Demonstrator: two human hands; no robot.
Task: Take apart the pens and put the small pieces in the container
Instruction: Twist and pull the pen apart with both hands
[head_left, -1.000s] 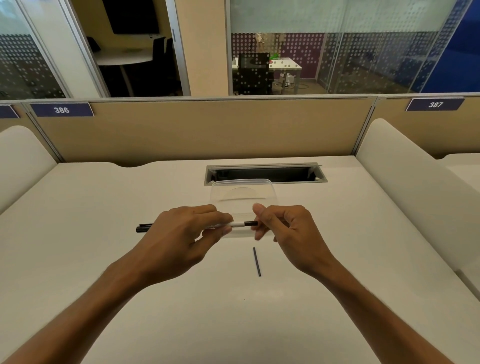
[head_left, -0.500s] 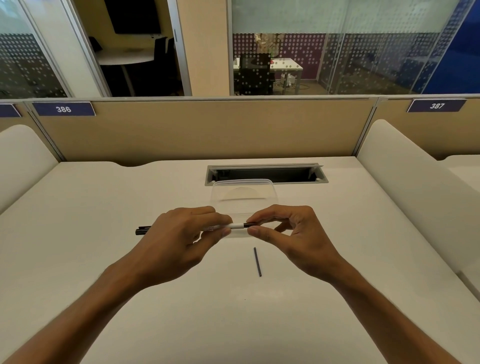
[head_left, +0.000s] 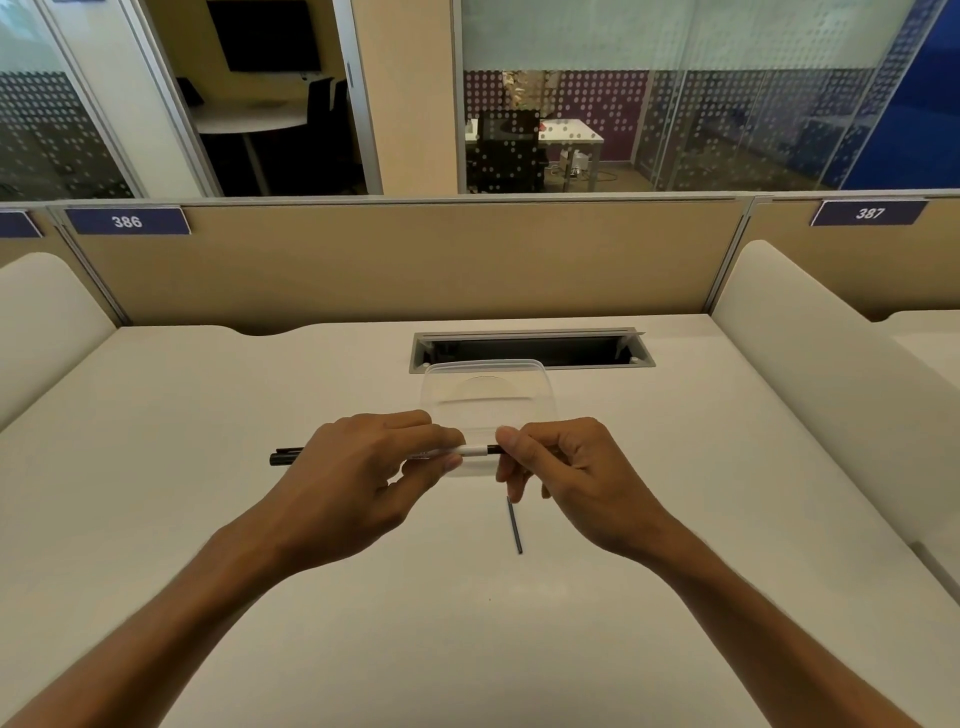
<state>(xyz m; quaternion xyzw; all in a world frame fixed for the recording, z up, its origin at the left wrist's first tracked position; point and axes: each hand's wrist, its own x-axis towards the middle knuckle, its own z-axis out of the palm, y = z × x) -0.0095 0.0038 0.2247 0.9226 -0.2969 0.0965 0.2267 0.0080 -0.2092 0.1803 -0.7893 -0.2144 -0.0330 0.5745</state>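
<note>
Slim white pen (head_left: 475, 450) pinched by left hand (head_left: 358, 467), right hand (head_left: 566, 467).

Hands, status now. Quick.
Left hand: closed on the pen barrel.
Right hand: fingertips pinched on the pen's dark end.

You extended both bare forearms forward from the lower corners of the view, converging toward the centre. Your left hand (head_left: 358, 478) was turned back-up, its fingers curled inward and its thumb pressed against the fingertips in a closed pinch. Your right hand (head_left: 566, 478) faced it just beside, knuckles up, thumb and index finger pinched together, the remaining fingers curled beneath. The two hands nearly met at the fingertips.
</note>
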